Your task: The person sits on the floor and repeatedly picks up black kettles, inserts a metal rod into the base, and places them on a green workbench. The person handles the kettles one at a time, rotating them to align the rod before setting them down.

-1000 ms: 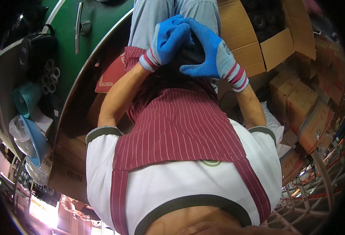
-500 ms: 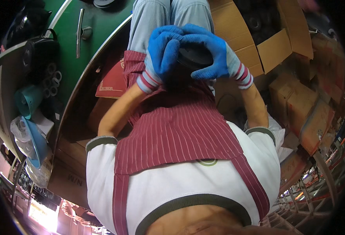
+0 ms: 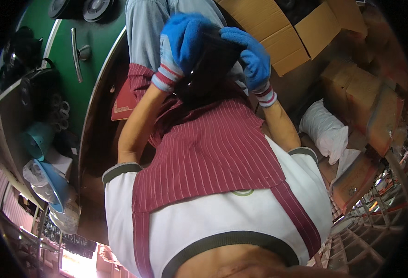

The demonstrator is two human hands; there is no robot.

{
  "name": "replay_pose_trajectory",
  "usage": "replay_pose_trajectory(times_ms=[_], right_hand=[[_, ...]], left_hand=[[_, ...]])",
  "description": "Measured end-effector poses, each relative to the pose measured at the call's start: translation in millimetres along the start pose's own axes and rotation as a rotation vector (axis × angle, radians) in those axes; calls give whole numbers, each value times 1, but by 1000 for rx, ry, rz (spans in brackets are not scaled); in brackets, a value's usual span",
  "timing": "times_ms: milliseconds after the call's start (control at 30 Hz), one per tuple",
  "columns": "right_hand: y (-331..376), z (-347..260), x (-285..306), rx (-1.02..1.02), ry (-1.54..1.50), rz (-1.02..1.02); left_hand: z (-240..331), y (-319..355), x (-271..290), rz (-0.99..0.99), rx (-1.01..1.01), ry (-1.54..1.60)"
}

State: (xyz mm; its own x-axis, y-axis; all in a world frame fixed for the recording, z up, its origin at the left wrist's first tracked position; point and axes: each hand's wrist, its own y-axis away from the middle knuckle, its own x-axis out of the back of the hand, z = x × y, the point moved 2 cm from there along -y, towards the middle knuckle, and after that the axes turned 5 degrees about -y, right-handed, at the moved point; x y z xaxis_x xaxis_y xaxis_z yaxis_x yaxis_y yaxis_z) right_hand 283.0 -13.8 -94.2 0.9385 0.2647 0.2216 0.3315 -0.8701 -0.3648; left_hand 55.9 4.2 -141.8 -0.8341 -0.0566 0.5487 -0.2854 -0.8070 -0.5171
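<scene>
Above the striped apron [image 3: 213,157], both gloved hands clasp a dark round object [image 3: 208,69]: left hand [image 3: 185,39] wraps its top, right hand [image 3: 255,58] its side, fingers clamped on it. Judging by the grip, they are working it between them; next calls for a steady hold. Compared with earlier, the hands sit higher and farther apart.

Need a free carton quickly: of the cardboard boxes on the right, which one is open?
The large cardboard box at top, just beyond the right hand: its flaps stand open. The stacked boxes farther right look closed.
</scene>
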Motion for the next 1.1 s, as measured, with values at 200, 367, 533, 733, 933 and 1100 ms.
replay_pose_trajectory(times_ms=[200, 367, 533, 733, 933, 1100], right_hand=[[-3, -3, -54, 73, 392, 464], [-23, -9, -50, 70, 538, 330], [-34, -6, -53, 114, 509, 329], [-35, 0, -49, 65, 452, 321], [-14, 22, -8, -261, -49, 237], [18, 36, -29, -486, -390, -44]], left_hand=[[27, -21, 5, 30, 67, 167], [27, -14, -4, 12, 232, 124], [19, -20, -4, 95, 186, 86], [15, -24, 0, 46, 228, 171], [17, -11, 16, 128, 345, 967], [25, -16, 27, 72, 79, 1507]])
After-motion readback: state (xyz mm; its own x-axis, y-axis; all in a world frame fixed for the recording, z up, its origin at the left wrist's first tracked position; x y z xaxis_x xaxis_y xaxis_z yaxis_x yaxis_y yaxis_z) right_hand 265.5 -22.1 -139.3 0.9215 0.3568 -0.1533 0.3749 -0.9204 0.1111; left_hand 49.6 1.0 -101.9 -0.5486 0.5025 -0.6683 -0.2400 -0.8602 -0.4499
